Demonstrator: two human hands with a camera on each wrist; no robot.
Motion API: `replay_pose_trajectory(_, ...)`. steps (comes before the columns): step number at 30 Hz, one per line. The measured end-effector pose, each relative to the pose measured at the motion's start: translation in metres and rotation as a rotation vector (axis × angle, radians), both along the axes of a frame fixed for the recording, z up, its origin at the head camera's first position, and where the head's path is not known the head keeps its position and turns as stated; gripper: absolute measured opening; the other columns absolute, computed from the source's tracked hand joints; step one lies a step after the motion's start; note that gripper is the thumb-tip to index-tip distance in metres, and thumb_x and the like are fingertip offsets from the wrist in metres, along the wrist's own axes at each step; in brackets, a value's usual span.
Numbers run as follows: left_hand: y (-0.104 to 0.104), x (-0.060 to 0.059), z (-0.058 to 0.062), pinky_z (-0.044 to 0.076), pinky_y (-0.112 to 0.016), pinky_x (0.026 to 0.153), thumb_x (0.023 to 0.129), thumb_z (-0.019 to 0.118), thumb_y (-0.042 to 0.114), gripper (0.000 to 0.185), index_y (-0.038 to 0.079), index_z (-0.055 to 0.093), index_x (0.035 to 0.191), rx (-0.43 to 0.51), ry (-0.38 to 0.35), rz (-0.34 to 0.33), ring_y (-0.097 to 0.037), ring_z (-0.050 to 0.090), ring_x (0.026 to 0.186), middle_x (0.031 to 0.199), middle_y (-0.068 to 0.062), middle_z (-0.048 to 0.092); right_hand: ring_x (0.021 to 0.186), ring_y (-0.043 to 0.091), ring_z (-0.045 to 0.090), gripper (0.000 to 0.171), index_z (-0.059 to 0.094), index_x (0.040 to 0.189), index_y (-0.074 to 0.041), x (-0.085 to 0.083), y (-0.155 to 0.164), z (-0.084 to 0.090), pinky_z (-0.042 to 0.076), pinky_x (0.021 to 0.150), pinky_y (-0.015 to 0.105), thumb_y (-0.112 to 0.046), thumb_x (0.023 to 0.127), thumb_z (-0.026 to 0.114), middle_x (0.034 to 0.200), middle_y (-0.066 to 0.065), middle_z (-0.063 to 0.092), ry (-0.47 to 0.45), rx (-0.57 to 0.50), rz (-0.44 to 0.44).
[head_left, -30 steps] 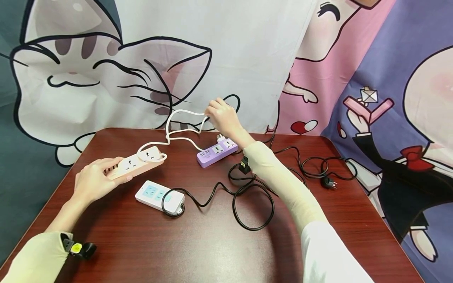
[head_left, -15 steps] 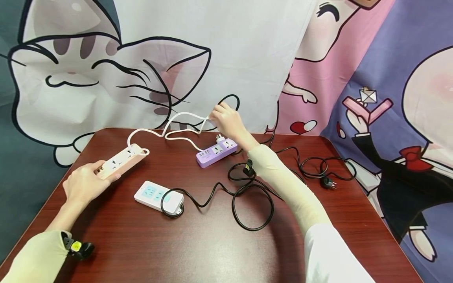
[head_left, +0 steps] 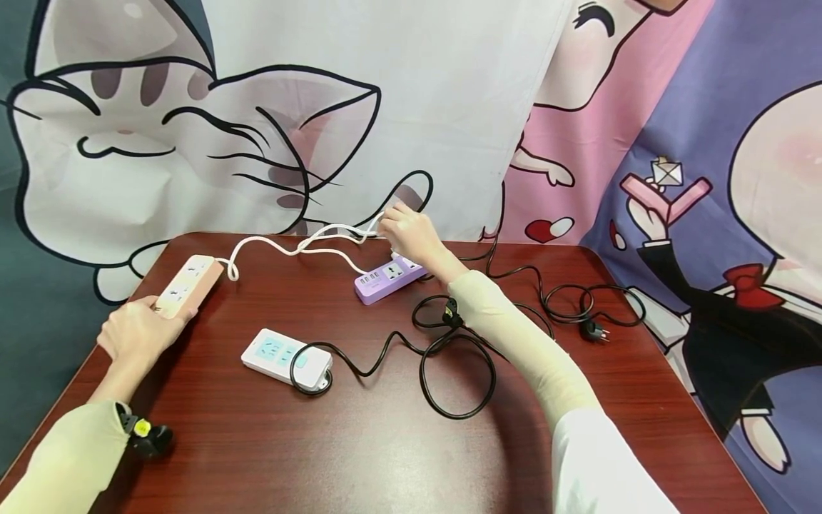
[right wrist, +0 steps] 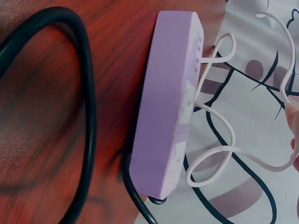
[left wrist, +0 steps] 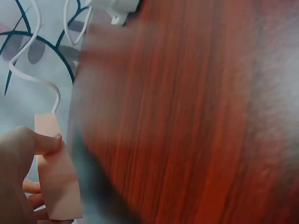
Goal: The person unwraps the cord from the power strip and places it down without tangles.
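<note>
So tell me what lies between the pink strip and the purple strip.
The white cord runs over bare table from the pink strip toward the purple strip, seen in the head view.

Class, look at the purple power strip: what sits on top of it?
A white plug sits in the purple strip; its white cord leads away. The right hand hides the strip's far end.

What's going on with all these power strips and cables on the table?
A person is handling a pink power strip and its white cord. The left hand grips the strip at the table's left edge, while the right hand pinches the cord near a purple power strip. The cord runs between the hands in loose waves. A white power strip with a black cable lies untouched in the middle.
</note>
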State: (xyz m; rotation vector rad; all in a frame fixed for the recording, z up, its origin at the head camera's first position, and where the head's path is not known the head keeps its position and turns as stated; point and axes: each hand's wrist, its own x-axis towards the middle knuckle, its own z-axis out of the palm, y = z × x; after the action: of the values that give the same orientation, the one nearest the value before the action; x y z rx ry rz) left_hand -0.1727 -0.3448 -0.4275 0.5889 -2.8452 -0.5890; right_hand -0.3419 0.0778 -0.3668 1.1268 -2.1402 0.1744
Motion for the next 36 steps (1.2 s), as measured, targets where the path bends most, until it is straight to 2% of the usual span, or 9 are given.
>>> replay_pose_trajectory(6,-0.008,-0.008,0.001,0.036,-0.046,0.055,0.082,0.063,0.052,0.066,-0.004,0.057,0.116,-0.002,-0.082,0.029,-0.047,0.052,0.076,0.094,-0.035,0.055,0.089,0.017,0.058,0.008,0.073,0.081,-0.014,0.001,-0.004,-0.009,0.053,0.067,0.028,-0.014,0.086,0.067,0.087,-0.001,0.066,-0.015,0.042,0.006)
replay_pose_trajectory(9,-0.010,-0.012,0.000,0.037,-0.046,0.054,0.082,0.061,0.053,0.072,-0.013,0.055,0.109,-0.016,-0.123,0.040,-0.048,0.052,0.075,0.091,-0.036,0.053,0.094,0.017,0.060,0.007,0.075,0.081,-0.017,0.003,-0.009,-0.013,0.054,0.069,0.028,-0.020,0.085,0.069,0.087,-0.004,0.068,-0.019,0.092,-0.001)
replay_pose_trajectory(14,-0.014,-0.018,-0.002,0.038,-0.048,0.056,0.082,0.061,0.052,0.077,-0.022,0.049,0.103,-0.018,-0.176,0.053,-0.050,0.050,0.078,0.092,-0.039,0.050,0.092,0.016,0.061,0.008,0.077,0.083,-0.020,0.006,-0.021,-0.018,0.054,0.075,0.028,-0.026,0.084,0.071,0.087,-0.007,0.070,-0.026,0.137,0.028)
replay_pose_trajectory(19,-0.015,-0.025,-0.004,0.039,-0.051,0.057,0.083,0.061,0.048,0.076,-0.023,0.048,0.105,-0.045,-0.162,0.046,-0.054,0.051,0.082,0.097,-0.043,0.050,0.088,0.015,0.062,0.008,0.078,0.082,-0.021,0.012,-0.034,-0.020,0.053,0.075,0.026,-0.028,0.080,0.075,0.085,-0.006,0.070,-0.046,0.152,0.036)
replay_pose_trajectory(22,-0.016,-0.028,-0.005,0.040,-0.053,0.058,0.083,0.062,0.046,0.079,-0.027,0.045,0.107,-0.078,-0.138,0.046,-0.057,0.051,0.085,0.101,-0.048,0.050,0.088,0.014,0.062,0.008,0.077,0.082,-0.022,0.018,-0.043,-0.020,0.053,0.073,0.025,-0.029,0.080,0.075,0.086,-0.007,0.070,-0.078,0.218,0.017)
replay_pose_trajectory(29,-0.015,-0.029,-0.002,0.042,-0.052,0.059,0.081,0.066,0.046,0.082,-0.028,0.043,0.110,-0.104,-0.141,0.061,-0.056,0.052,0.085,0.105,-0.048,0.049,0.092,0.012,0.062,0.008,0.075,0.087,-0.029,0.041,-0.072,-0.018,0.053,0.068,0.027,-0.032,0.081,0.071,0.091,-0.011,0.070,-0.134,0.484,-0.123)
replay_pose_trajectory(31,-0.015,-0.031,-0.002,0.042,-0.052,0.060,0.081,0.066,0.046,0.083,-0.027,0.043,0.112,-0.098,-0.143,0.063,-0.056,0.052,0.086,0.106,-0.048,0.049,0.092,0.011,0.062,0.008,0.074,0.087,-0.030,0.047,-0.080,-0.019,0.053,0.068,0.028,-0.034,0.080,0.072,0.093,-0.011,0.070,-0.158,0.528,-0.170)
replay_pose_trajectory(36,-0.015,-0.036,-0.005,0.043,-0.056,0.068,0.082,0.064,0.047,0.086,-0.027,0.041,0.117,-0.071,-0.172,0.083,-0.058,0.050,0.094,0.111,-0.048,0.048,0.089,0.012,0.065,0.003,0.072,0.080,-0.031,0.056,-0.099,-0.025,0.053,0.066,0.030,-0.032,0.077,0.074,0.092,-0.012,0.072,-0.224,0.557,-0.238)
